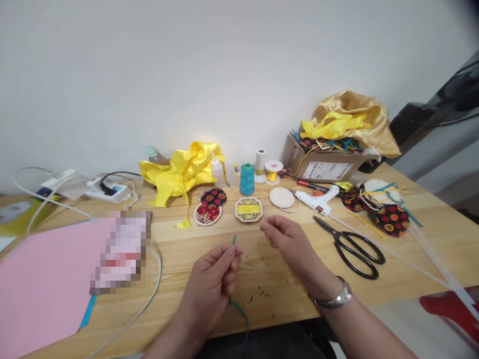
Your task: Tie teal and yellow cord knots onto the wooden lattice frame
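The fingers of the left hand (213, 279) are clamped on a teal cord (234, 240), pinched close to one end. That short, straight end points away from the body and slightly right, its long axis carrying on the line of the fingertips; below the fist the soft remainder curves right, then drops past the near edge of the wooden surface (177, 264). The fingers of the right hand (294, 249), whose wrist wears a silvery metal bracelet (343, 295), are curled with tips together, apart from the cord; I cannot tell whether anything thin lies between them.

Just beyond the gap between the two sets of fingers sits a fretwork plaque (249, 210) of pale wood over shiny yellow cloth, wider than deep. Left of it lies a gourd-shaped piece (209, 207) in dark patterned fabric; behind it stands an upright cone of teal thread (247, 180). Flat round wooden discs (282, 198) rest past the right fingertips. To the right of those fingers, black-handled scissors (338, 234) point forward and leftward. Farther beyond, a labelled cardboard box (299, 160) holds glossy gold satin (374, 117), crumpled yellow cloth (337, 124) and patterned scraps.
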Action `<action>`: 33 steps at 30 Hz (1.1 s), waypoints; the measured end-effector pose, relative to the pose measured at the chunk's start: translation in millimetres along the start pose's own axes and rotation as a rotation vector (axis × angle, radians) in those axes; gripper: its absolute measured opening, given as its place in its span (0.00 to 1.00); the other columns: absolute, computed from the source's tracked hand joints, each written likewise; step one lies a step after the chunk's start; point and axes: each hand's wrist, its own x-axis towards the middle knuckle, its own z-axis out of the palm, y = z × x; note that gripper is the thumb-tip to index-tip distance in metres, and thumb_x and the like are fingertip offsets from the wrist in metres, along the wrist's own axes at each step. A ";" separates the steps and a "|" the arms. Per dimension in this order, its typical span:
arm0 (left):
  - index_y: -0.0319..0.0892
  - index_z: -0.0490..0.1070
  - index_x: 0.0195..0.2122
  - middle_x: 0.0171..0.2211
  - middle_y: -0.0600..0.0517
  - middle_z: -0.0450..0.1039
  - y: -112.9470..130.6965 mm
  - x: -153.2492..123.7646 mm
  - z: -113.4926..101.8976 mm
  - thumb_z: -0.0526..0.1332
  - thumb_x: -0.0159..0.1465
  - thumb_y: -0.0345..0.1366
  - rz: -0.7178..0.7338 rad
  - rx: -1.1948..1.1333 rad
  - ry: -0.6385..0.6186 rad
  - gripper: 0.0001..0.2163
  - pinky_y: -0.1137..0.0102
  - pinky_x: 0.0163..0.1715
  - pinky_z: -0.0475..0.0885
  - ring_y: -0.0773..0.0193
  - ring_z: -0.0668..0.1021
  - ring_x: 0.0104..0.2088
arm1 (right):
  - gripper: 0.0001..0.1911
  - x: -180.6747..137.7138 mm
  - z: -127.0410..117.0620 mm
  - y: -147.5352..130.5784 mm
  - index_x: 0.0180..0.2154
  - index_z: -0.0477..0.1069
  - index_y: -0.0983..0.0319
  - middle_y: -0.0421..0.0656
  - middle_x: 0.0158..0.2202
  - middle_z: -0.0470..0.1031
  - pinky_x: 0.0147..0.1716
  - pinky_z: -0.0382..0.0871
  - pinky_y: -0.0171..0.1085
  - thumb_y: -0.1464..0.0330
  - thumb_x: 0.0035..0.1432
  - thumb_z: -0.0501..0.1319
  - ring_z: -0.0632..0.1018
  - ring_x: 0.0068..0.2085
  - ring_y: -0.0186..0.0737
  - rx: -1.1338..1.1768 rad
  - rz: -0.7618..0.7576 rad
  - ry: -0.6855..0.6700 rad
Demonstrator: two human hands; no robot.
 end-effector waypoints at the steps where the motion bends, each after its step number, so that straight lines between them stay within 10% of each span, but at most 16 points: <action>1: 0.35 0.73 0.26 0.18 0.59 0.60 0.4 0.2 -0.8 0.67 0.51 0.36 0.003 -0.004 0.002 0.08 0.81 0.13 0.49 0.80 0.55 0.14 | 0.13 1.5 -3.2 0.1 0.25 0.66 0.64 0.35 0.19 0.59 0.22 0.55 0.31 0.61 0.53 0.56 0.60 0.22 0.29 -0.058 -0.010 0.047; 8: 0.35 0.74 0.26 0.18 0.59 0.60 0.7 0.6 -1.7 0.67 0.50 0.36 0.011 -0.012 0.023 0.09 0.81 0.13 0.48 0.81 0.53 0.14 | 0.05 3.8 -18.2 1.1 0.30 0.66 0.62 0.41 0.30 0.69 0.26 0.61 0.33 0.70 0.48 0.60 0.67 0.28 0.33 -0.267 -0.291 0.312; 16: 0.36 0.73 0.25 0.17 0.59 0.60 -2.9 0.6 3.9 0.67 0.50 0.37 0.016 0.032 0.014 0.09 0.81 0.12 0.49 0.79 0.55 0.14 | 0.10 -18.3 7.4 -10.9 0.35 0.76 0.60 0.37 0.25 0.71 0.28 0.64 0.31 0.70 0.46 0.66 0.69 0.27 0.31 -0.098 -0.252 -0.089; 25: 0.36 0.74 0.25 0.17 0.58 0.63 -4.2 0.3 2.2 0.67 0.50 0.37 0.068 0.095 0.028 0.08 0.80 0.12 0.48 0.78 0.55 0.14 | 0.03 -19.7 10.6 -11.9 0.25 0.76 0.61 0.38 0.28 0.70 0.35 0.65 0.32 0.71 0.50 0.64 0.71 0.32 0.31 -0.128 -0.315 -0.121; 30: 0.37 0.75 0.27 0.16 0.58 0.64 -1.6 1.8 1.4 0.67 0.50 0.39 0.067 0.087 0.021 0.09 0.79 0.13 0.49 0.78 0.54 0.14 | 0.03 -28.3 2.7 -22.1 0.26 0.76 0.58 0.37 0.28 0.68 0.37 0.64 0.32 0.69 0.50 0.64 0.71 0.35 0.31 -0.269 -0.398 -0.407; 33: 0.38 0.75 0.24 0.14 0.59 0.59 -2.8 -1.6 3.2 0.67 0.50 0.38 0.040 0.077 -0.027 0.08 0.79 0.13 0.48 0.77 0.54 0.14 | 0.04 -24.1 6.2 -19.9 0.25 0.76 0.60 0.37 0.26 0.68 0.34 0.64 0.32 0.70 0.50 0.64 0.70 0.32 0.31 -0.222 -0.351 -0.261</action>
